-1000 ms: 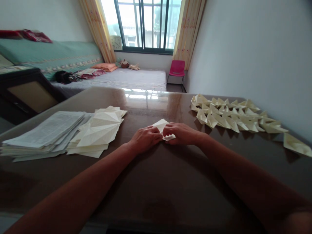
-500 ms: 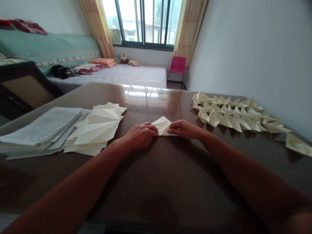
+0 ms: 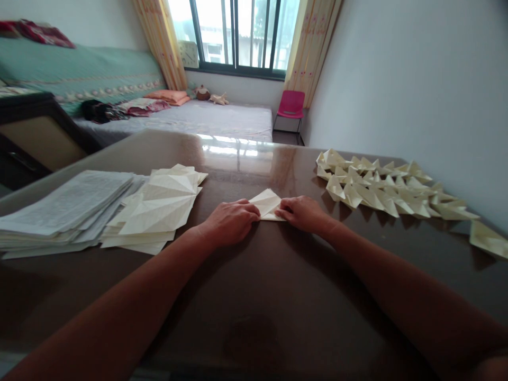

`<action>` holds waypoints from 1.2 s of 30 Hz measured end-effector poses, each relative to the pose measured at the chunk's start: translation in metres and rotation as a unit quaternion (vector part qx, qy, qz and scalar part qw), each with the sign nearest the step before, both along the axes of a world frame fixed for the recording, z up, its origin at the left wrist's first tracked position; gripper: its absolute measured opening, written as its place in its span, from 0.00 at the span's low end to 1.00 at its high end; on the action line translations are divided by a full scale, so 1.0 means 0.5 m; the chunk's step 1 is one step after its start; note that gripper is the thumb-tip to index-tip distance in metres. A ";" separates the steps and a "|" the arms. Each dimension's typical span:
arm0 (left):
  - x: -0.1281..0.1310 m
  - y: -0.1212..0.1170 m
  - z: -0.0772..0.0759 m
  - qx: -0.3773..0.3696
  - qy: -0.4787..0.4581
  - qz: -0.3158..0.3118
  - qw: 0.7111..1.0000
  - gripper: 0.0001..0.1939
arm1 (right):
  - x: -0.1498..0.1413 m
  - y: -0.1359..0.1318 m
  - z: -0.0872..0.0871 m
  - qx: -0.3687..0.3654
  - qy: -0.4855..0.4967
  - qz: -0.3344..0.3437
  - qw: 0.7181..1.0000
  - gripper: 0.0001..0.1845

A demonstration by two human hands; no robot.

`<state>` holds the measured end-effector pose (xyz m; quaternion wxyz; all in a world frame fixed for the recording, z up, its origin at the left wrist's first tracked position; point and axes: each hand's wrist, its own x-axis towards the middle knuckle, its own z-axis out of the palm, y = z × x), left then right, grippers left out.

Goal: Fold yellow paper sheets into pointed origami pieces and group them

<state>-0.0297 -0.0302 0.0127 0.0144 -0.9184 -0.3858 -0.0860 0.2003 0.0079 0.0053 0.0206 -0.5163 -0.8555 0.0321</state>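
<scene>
A small cream sheet of folded paper (image 3: 268,203) lies on the brown tabletop (image 3: 254,296) between my two hands, its peak pointing away from me and a straight folded edge nearest me. My left hand (image 3: 235,219) grips its left corner, fingers curled together. At the right corner, my right hand (image 3: 302,212) pinches the paper between thumb and bent fingers. My palms hide both outer corners. Creased cream sheets (image 3: 159,203) are piled to the left of my left hand. Beyond my right hand stand several rows of folded paper boats (image 3: 381,188).
A stack of printed sheets (image 3: 67,203) lies at the far left of the table. One folded piece (image 3: 489,241) sits apart near the right edge. Past the table are a bed (image 3: 222,119), a pink chair (image 3: 291,105) and a dark cabinet (image 3: 39,137).
My right fingers have shifted slightly along the paper's right side, and its front strip now lies flatter. Both hands stay on the paper. The whole view has tilted slightly.
</scene>
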 end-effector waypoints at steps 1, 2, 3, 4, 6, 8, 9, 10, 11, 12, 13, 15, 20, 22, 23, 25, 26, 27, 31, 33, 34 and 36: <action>0.000 0.000 0.000 -0.001 -0.002 -0.002 1.000 0.16 | 0.000 0.000 0.000 0.003 -0.002 -0.002 1.000 0.19; 0.000 0.000 0.000 -0.002 -0.004 -0.002 1.000 0.16 | 0.000 -0.001 0.000 0.006 -0.005 -0.006 1.000 0.19; 0.001 -0.001 0.000 -0.003 -0.004 -0.002 1.000 0.16 | 0.000 -0.001 0.000 0.009 -0.007 -0.008 1.000 0.19; 0.002 -0.001 0.000 -0.004 -0.004 -0.002 1.000 0.15 | 0.000 -0.001 0.000 0.010 -0.009 -0.009 1.000 0.20; 0.004 -0.002 0.000 -0.003 0.002 0.001 1.000 0.14 | 0.000 -0.001 0.000 0.010 -0.012 -0.009 1.000 0.21; 0.008 -0.004 -0.001 0.001 0.009 0.008 1.000 0.14 | 0.000 0.000 0.000 0.004 -0.013 -0.010 1.000 0.22; 0.009 -0.005 -0.001 0.005 0.012 0.012 1.000 0.14 | 0.001 0.001 -0.001 0.002 -0.014 -0.011 1.000 0.22; 0.011 -0.006 -0.001 0.009 0.016 0.013 1.000 0.15 | 0.001 0.002 -0.001 0.001 -0.014 -0.011 1.000 0.22; 0.012 -0.007 -0.002 0.013 0.020 0.011 1.000 0.16 | 0.001 0.002 -0.002 0.001 -0.014 -0.010 1.000 0.21; 0.012 -0.008 -0.002 0.017 0.026 0.006 1.000 0.16 | 0.000 0.003 -0.002 0.003 -0.013 -0.009 1.000 0.21; 0.012 -0.008 -0.002 0.019 0.033 -0.001 0.999 0.17 | 0.000 0.003 -0.003 0.005 -0.013 -0.008 1.000 0.21; 0.012 -0.007 -0.003 0.022 0.048 -0.010 0.999 0.17 | 0.000 0.003 -0.004 0.007 -0.014 -0.008 1.000 0.20; 0.025 -0.010 -0.009 0.026 0.039 -0.029 0.998 0.14 | -0.003 -0.002 0.001 0.013 -0.035 -0.013 0.999 0.21; 0.035 -0.013 -0.013 0.025 0.029 -0.041 0.998 0.14 | -0.004 -0.003 0.005 0.015 -0.044 -0.012 0.999 0.21; 0.040 -0.015 -0.015 0.023 0.028 -0.043 0.998 0.14 | -0.005 -0.003 0.006 0.014 -0.047 -0.010 0.999 0.21; 0.050 -0.020 -0.018 0.022 0.031 -0.034 0.999 0.14 | -0.005 -0.001 0.008 0.011 -0.047 -0.008 0.999 0.21; 0.054 -0.023 -0.019 0.025 0.035 -0.028 0.999 0.14 | -0.005 0.001 0.008 0.006 -0.046 -0.006 0.999 0.21; 0.058 -0.025 -0.020 0.030 0.041 -0.021 0.999 0.15 | -0.004 0.004 0.008 0.000 -0.042 -0.002 0.999 0.21; 0.070 -0.032 -0.021 0.043 0.070 0.001 0.997 0.18 | 0.005 0.017 0.007 -0.036 0.002 0.029 0.999 0.15; 0.074 -0.031 -0.019 0.043 0.083 0.013 0.996 0.19 | 0.012 0.022 0.010 -0.055 0.034 0.043 0.997 0.11; 0.075 -0.031 -0.018 0.043 0.087 0.016 0.995 0.20 | 0.016 0.024 0.012 -0.066 0.049 0.047 0.995 0.10; 0.078 -0.028 -0.016 0.049 0.095 0.016 0.994 0.22 | 0.022 0.025 0.016 -0.091 0.076 0.044 0.992 0.08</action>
